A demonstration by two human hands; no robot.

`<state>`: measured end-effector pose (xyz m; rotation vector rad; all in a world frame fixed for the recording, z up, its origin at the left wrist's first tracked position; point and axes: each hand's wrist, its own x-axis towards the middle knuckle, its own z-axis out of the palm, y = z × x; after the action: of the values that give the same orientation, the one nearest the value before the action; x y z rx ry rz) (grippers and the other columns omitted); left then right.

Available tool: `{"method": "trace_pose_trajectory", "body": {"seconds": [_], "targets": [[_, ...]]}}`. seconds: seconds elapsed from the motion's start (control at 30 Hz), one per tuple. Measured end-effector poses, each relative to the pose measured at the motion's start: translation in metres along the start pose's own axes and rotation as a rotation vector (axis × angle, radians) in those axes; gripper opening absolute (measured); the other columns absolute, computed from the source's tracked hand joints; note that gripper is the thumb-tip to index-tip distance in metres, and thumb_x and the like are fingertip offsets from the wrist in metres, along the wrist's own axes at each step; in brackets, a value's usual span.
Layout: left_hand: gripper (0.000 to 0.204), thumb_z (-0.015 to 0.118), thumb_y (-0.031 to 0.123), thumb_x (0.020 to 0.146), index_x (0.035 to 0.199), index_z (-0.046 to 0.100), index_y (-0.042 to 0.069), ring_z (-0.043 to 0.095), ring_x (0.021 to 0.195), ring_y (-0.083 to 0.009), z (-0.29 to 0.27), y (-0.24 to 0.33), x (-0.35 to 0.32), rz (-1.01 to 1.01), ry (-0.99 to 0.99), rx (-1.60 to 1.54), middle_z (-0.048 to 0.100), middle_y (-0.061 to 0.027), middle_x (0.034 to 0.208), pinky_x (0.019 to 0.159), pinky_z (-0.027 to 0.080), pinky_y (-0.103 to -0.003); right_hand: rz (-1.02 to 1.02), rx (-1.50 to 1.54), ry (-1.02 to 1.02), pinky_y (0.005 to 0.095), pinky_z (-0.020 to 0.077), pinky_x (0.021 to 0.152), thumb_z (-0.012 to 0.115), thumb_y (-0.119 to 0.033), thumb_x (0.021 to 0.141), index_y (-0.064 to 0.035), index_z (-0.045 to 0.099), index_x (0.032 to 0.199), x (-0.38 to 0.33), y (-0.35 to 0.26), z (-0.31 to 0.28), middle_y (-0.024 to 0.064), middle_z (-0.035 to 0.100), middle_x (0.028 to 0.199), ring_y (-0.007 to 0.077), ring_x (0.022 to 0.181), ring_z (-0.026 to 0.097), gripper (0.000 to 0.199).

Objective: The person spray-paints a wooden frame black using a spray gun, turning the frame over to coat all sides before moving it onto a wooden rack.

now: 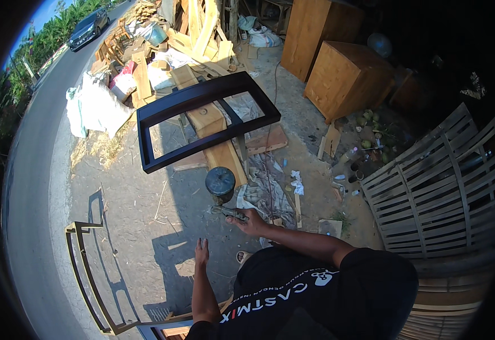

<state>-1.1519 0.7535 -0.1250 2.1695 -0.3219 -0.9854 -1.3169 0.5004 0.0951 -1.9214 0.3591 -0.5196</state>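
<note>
My right hand [251,222] is wrapped round the handle of a spray gun [222,211] with a dark round paint cup [220,181] on top. Lower and to the left, my left hand [201,251] is held out with its fingers stretched, holding nothing. Beyond the spray gun, a dark brown wooden frame [171,157] with a crossbar lies tilted across a wooden plank [225,156]. The gun and the frame are apart. I cannot make out whether any paint is coming from the nozzle.
A thin light-brown frame [83,277] stands at lower left. Filled white sacks [97,105] and wood offcuts lie farther off beside the road [38,158], where a dark car [89,28] is. Wooden cabinets [338,76] stand at far right, a bamboo slat panel [429,181] nearer. A hose [276,79] crosses the ground.
</note>
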Motion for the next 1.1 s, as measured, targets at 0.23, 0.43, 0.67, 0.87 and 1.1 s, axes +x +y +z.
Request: {"method": "trace_pose_trajectory", "body": {"seconds": [0.23,0.43,0.67,0.87,1.1], "targets": [[0.091,0.038,0.081,0.09,0.161,0.022,0.027,0.032,0.146,-0.0423,0.066,0.03,-0.039,-0.275,-0.505,-0.615,0.041,-0.0171,0.157,0.112,0.016,-0.073,-0.043,0.003,0.113,0.0328,0.0527,0.067,0.073,-0.022,0.093,-0.0023,0.072,0.112,-0.005,0.005,-0.02,0.0129,0.074,0.084,0.0145,0.072,0.069,0.027],[0.078,0.039,0.069,0.099,0.159,0.028,0.021,0.062,0.118,-0.0332,0.105,0.026,-0.053,-0.433,-0.784,-0.577,0.061,-0.0164,0.136,0.108,0.041,-0.052,0.02,-0.003,0.192,0.0341,0.0534,0.069,0.072,-0.018,0.093,-0.0025,0.073,0.111,-0.007,0.017,-0.048,0.0123,0.075,0.086,0.0157,0.074,0.07,0.024],[0.071,0.044,0.059,0.102,0.152,0.04,0.009,0.066,0.106,-0.0292,0.146,0.039,-0.031,-0.294,-0.695,-0.197,0.066,-0.0136,0.123,0.096,0.051,-0.042,0.0,0.043,0.277,0.0327,0.0526,0.066,0.072,-0.016,0.092,-0.0024,0.074,0.108,-0.006,0.032,-0.107,0.0126,0.075,0.085,0.0135,0.074,0.07,0.021],[0.07,0.045,0.059,0.102,0.151,0.042,0.008,0.066,0.104,-0.0284,0.186,0.088,-0.021,-0.127,-0.688,-0.087,0.066,-0.0135,0.12,0.094,0.051,-0.042,0.043,0.036,0.337,0.0315,0.0499,0.065,0.074,-0.022,0.093,-0.0014,0.073,0.104,0.004,0.073,-0.187,0.0078,0.07,0.074,0.0109,0.07,0.062,0.023],[0.07,0.046,0.058,0.102,0.15,0.044,0.007,0.066,0.101,-0.0273,0.237,0.165,-0.005,-0.139,-0.609,-0.09,0.067,-0.0133,0.117,0.092,0.051,-0.041,0.002,0.118,0.2,0.0359,0.0522,0.071,0.073,-0.028,0.094,-0.0026,0.072,0.112,0.02,0.118,-0.3,0.015,0.075,0.092,0.0175,0.079,0.069,0.031]]}}
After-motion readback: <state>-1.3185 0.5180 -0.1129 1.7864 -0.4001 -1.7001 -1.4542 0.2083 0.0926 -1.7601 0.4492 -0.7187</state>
